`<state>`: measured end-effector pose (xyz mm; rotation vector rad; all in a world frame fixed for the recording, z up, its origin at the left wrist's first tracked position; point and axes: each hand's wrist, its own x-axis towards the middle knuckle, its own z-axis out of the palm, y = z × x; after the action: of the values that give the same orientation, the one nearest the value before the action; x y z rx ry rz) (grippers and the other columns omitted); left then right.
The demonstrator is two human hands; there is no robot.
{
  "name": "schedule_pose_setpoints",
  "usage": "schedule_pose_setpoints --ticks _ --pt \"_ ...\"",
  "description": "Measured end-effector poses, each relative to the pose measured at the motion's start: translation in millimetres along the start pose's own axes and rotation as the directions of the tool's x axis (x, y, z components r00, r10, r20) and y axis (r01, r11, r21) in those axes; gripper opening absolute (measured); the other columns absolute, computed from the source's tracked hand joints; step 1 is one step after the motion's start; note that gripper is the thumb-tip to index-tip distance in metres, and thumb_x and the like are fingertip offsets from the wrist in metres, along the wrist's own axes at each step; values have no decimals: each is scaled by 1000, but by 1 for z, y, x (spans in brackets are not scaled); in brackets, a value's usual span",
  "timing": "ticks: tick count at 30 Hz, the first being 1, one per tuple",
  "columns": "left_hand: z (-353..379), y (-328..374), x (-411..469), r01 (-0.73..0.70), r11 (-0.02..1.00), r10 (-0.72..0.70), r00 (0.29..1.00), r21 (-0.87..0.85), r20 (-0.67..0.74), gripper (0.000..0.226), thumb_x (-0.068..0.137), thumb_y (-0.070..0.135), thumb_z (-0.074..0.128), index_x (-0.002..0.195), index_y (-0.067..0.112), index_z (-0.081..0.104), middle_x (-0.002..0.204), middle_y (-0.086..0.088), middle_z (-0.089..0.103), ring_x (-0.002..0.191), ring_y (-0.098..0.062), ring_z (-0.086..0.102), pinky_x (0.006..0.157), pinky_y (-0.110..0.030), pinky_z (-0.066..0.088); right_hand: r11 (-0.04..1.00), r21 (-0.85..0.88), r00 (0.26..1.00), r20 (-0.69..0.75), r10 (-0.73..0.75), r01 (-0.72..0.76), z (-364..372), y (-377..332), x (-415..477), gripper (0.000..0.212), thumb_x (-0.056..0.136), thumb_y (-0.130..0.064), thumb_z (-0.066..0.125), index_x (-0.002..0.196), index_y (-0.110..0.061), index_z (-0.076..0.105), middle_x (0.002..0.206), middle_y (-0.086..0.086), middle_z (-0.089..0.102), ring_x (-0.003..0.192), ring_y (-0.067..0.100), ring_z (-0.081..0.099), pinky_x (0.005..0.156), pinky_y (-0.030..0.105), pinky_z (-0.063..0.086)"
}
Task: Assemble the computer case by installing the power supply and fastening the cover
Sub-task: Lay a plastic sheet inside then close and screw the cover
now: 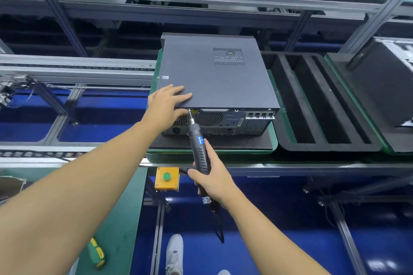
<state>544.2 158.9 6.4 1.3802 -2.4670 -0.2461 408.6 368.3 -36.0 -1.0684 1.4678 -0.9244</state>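
Aluminium-framed conveyor line, blue floor beneath. On a green pallet (273, 138) at the line's near edge sits the computer case (223, 123), cover (214, 78) on. Left hand (167, 105) lies on the cover's near-left corner, fingers straight and flat. Right hand (214, 181) has its fingers wrapped round the electric screwdriver (197, 140), bit tip at the rear panel's top-left corner. Just right, a black foam tray (324, 146) with three long slots. The green tabletop (120, 207) carries a green-yellow screwdriver (97, 252)

off-task items on the line
a yellow button box (167, 178) is mounted below the conveyor rail (290, 166); a slotted black foam tray (330, 147) is laid farther right.
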Motion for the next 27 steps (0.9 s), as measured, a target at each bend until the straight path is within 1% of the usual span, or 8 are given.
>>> schedule_pose_setpoints --ticks 4,8,11,16,19,23,25,27 --pt "-3 -1 1 12 1000 -12 1000 -26 8 54 85 50 71 136 43 56 152 10 44 145 -20 30 111 -43 20 1000 7 1000 -11 5 -5 -2 0 0 96 84 -36 74 156 -59 15 126 0 63 79 12 66 66 28 58" --pt "-6 0 3 23 999 -21 999 -40 34 51 87 53 68 136 43 57 153 11 43 147 -19 28 111 -44 21 999 42 1000 -6 12 -12 -3 -2 -1 95 84 -30 74 155 -60 18 108 -5 65 72 14 65 62 32 59" --pt "-8 2 3 31 998 -27 998 -61 57 52 87 50 69 137 43 56 154 11 41 148 -18 25 111 -44 20 999 29 1000 16 19 -20 -5 -4 -2 95 84 -30 72 155 -59 18 102 -5 65 70 15 64 63 36 61" --pt "-11 -1 2 19 998 -14 996 -63 93 55 88 49 68 140 43 52 156 11 38 149 -17 22 113 -46 18 999 33 999 16 32 -33 -5 -5 -2 96 84 -30 73 156 -58 17 107 -5 65 73 15 65 63 34 60" --pt "-11 -1 3 21 997 -14 995 -72 98 53 89 50 66 140 42 52 156 11 38 149 -17 22 113 -47 18 997 69 1000 0 23 -23 -4 -3 -2 95 83 -30 74 156 -59 19 103 -7 66 75 13 64 62 31 58" --pt "-11 0 3 24 998 -19 996 -57 88 52 89 50 66 139 42 54 155 10 39 149 -18 23 111 -47 20 998 64 1000 -8 27 -26 -1 -6 -2 95 84 -31 74 156 -58 19 105 -7 66 77 13 65 63 33 59" --pt "-10 -1 3 19 998 -14 996 -63 86 53 89 49 67 139 42 54 155 10 40 149 -19 24 111 -47 20 993 116 1000 3 20 -20 5 -11 -2 90 85 -27 74 150 -66 23 99 -6 65 73 15 63 60 33 57" --pt "-10 -2 3 13 997 -7 996 -70 88 54 88 45 69 140 42 53 155 10 39 149 -19 24 111 -47 19 986 166 1000 17 -5 2 10 -16 -3 82 87 -25 73 130 -81 30 89 -6 65 66 17 61 57 32 56"
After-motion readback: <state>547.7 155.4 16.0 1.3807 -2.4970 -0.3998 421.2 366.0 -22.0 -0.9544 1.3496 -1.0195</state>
